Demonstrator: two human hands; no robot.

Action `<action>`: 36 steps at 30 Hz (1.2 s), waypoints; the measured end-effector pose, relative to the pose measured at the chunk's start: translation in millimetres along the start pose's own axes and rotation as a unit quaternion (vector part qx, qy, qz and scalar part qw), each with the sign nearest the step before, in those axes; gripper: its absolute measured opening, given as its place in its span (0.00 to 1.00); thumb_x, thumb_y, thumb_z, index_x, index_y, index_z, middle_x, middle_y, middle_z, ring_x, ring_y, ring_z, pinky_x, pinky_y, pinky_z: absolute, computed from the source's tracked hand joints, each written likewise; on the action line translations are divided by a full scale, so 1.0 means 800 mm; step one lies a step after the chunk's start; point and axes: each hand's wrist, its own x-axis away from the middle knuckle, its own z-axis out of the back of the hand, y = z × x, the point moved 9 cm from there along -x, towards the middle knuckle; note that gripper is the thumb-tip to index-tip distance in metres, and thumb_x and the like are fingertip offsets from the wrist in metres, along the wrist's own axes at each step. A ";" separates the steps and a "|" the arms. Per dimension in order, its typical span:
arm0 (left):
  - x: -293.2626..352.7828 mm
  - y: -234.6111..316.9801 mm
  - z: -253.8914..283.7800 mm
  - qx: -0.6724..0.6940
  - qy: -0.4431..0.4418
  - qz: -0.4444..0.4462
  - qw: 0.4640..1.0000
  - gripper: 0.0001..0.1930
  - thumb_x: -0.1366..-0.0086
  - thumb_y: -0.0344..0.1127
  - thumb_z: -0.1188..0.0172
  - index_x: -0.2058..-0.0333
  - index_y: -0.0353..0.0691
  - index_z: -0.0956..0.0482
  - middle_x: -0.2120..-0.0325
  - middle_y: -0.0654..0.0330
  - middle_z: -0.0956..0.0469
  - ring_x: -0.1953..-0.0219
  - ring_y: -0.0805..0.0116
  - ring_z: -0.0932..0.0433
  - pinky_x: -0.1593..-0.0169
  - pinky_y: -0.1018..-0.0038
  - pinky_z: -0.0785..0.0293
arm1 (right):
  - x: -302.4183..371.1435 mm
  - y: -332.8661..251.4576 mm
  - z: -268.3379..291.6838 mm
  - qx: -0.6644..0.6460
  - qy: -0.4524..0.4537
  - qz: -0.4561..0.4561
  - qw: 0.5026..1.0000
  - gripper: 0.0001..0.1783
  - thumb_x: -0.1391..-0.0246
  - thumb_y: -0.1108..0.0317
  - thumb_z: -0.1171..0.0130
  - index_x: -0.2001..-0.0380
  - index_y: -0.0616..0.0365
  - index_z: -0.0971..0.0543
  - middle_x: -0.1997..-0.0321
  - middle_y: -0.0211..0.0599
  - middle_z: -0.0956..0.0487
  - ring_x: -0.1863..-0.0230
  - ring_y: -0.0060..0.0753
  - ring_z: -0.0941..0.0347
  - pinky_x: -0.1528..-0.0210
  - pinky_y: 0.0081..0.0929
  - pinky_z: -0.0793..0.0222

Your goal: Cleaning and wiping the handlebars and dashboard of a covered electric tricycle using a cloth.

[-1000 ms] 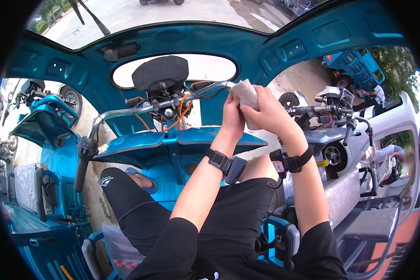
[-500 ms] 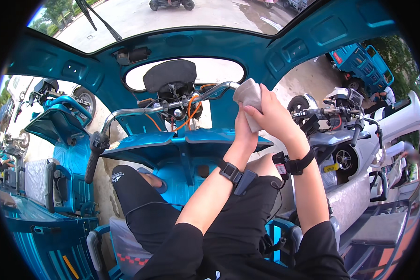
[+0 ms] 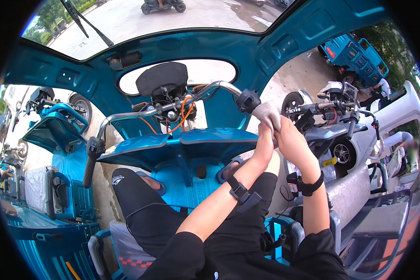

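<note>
Two hands, left hand (image 3: 265,140) and right hand (image 3: 288,140), clenched together on a pale cover (image 3: 269,113) at the handlebar (image 3: 172,106) end.

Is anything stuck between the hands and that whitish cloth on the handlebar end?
Nothing visible. The left hand and right hand both touch the crumpled whitish cloth, which sits at the right end of the silver metal handlebar, beside its black switch housing.

Both bare forearms are raised from the lower edge and angled up to the right. The left hand (image 3: 265,140) and right hand (image 3: 289,140) are pressed side by side, fingers curled closed. Black wrist straps are worn on both.
</note>
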 end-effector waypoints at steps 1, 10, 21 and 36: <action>0.004 -0.009 -0.012 -0.013 0.002 -0.016 1.000 0.31 0.20 0.65 0.70 0.39 0.44 0.38 0.49 0.56 0.28 0.51 0.68 0.22 0.48 0.71 0.22 | 0.015 0.018 0.000 -0.052 0.003 -0.026 0.998 0.25 0.34 0.65 0.42 0.40 0.68 0.33 0.53 0.62 0.21 0.53 0.63 0.20 0.55 0.49 0.23; 0.037 0.010 0.005 -0.340 0.133 -0.164 0.916 0.16 0.23 0.40 0.48 0.55 0.29 0.31 0.57 0.36 0.24 0.55 0.35 0.23 0.52 0.50 0.27 | 0.089 0.056 -0.053 -0.259 0.166 -0.132 0.942 0.17 0.28 0.64 0.46 0.43 0.60 0.25 0.54 0.55 0.16 0.52 0.54 0.16 0.52 0.42 0.23; 0.102 0.149 0.067 -0.367 0.094 -0.242 0.893 0.10 0.28 0.35 0.39 0.60 0.32 0.24 0.64 0.48 0.24 0.62 0.46 0.22 0.58 0.61 0.26 | 0.096 -0.062 -0.081 -0.439 0.117 -0.104 0.885 0.21 0.27 0.63 0.49 0.38 0.65 0.27 0.37 0.43 0.23 0.43 0.44 0.21 0.46 0.36 0.24; 0.292 0.233 0.269 -0.410 0.247 -0.301 0.825 0.19 0.37 0.31 0.27 0.52 0.36 0.26 0.56 0.58 0.21 0.55 0.71 0.21 0.52 0.73 0.23 | 0.094 -0.282 -0.217 -0.701 -0.171 -0.182 0.668 0.39 0.41 0.69 0.30 0.30 0.59 0.35 0.36 0.41 0.27 0.34 0.31 0.31 0.33 0.30 0.35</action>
